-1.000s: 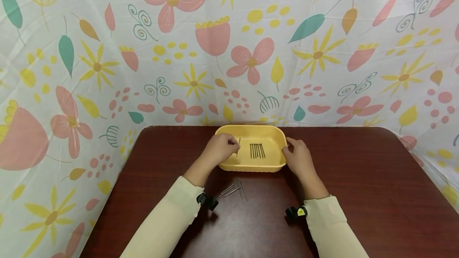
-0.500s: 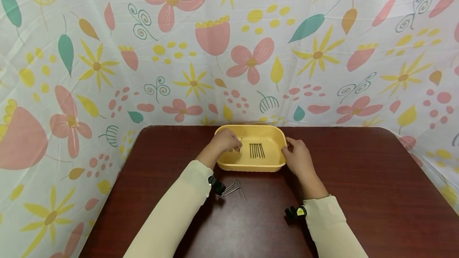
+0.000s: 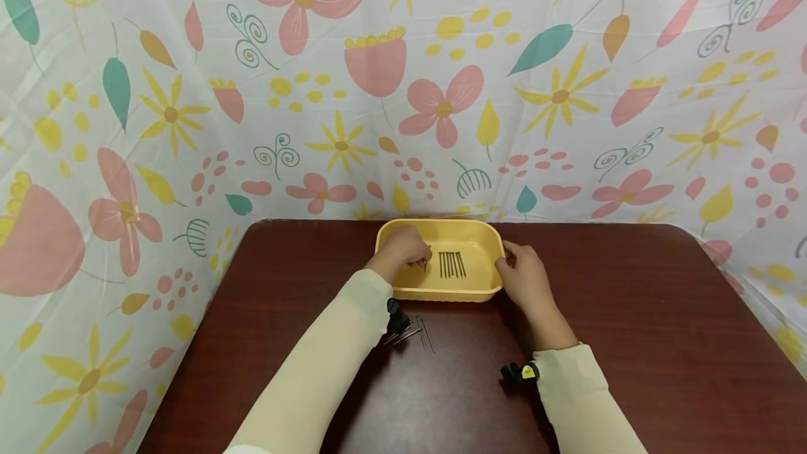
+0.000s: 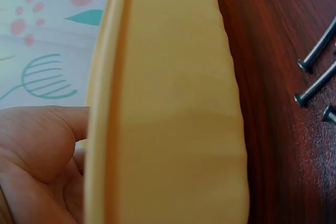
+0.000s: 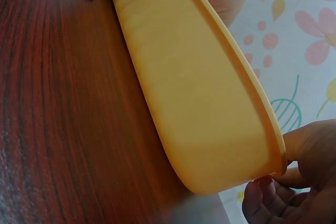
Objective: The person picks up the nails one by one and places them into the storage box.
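So the yellow plastic tray sits at the far side of the dark wood table, and the right hand has its thumb and fingers clamped over the right rim, I'd guess so it won't skid around. The left hand is down inside the left part of the tray, fingers curled and looks like pinching a nail, with just a short bit poking out below; the wall hides the actual grasp from the left wrist view. Next to it, near the tray's middle, there's a row of nails side by side, heads toward the far side, probably spaced like that so none cross. More loose nails lie crisscrossed on the table on the near side, partly under the left wrist camera, so they're handy for that arm. Room-wise, the far rim is right up by the floral cloth, so not much slack that way. The left hand's tight between the left wall and the row, whereas there's decent bare tray floor right of the row and plenty of table either side
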Motion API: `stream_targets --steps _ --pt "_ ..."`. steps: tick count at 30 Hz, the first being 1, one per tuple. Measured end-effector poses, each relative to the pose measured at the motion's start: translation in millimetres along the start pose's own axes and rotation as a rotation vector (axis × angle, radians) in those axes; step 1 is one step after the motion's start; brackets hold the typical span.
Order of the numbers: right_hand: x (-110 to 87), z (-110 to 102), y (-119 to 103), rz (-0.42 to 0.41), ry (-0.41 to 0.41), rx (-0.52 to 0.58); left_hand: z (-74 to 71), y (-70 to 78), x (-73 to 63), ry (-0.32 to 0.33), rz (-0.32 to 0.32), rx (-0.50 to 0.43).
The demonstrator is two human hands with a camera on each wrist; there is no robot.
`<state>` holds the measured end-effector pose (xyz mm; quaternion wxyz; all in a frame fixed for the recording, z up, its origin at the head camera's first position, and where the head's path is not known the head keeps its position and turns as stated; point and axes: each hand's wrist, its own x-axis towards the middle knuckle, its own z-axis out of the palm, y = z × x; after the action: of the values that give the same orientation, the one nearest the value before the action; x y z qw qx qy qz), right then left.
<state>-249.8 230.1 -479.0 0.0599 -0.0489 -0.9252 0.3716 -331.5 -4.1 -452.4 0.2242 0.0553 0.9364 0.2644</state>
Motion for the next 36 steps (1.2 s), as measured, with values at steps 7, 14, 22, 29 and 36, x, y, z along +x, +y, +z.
stream_targets --steps 7,14,22,29,36 --pt "-0.2 1 -2 0.003 -0.003 0.002 3.6 -1.9 6.6 -0.041 -0.034 0.009" --pt "-0.2 1 -2 0.004 0.001 0.001 1.4 2.2 7.6 -0.067 -0.056 0.070" --pt "-0.4 0 -1 0.009 0.005 0.005 6.2 10.2 10.1 -0.073 -0.061 0.128" --pt "0.4 1 -1 0.003 0.003 0.001 8.6 11.7 9.9 -0.057 -0.064 0.163" --pt "0.2 0 -1 0.001 0.006 -0.008 8.1 13.1 9.1 -0.057 -0.062 0.174"
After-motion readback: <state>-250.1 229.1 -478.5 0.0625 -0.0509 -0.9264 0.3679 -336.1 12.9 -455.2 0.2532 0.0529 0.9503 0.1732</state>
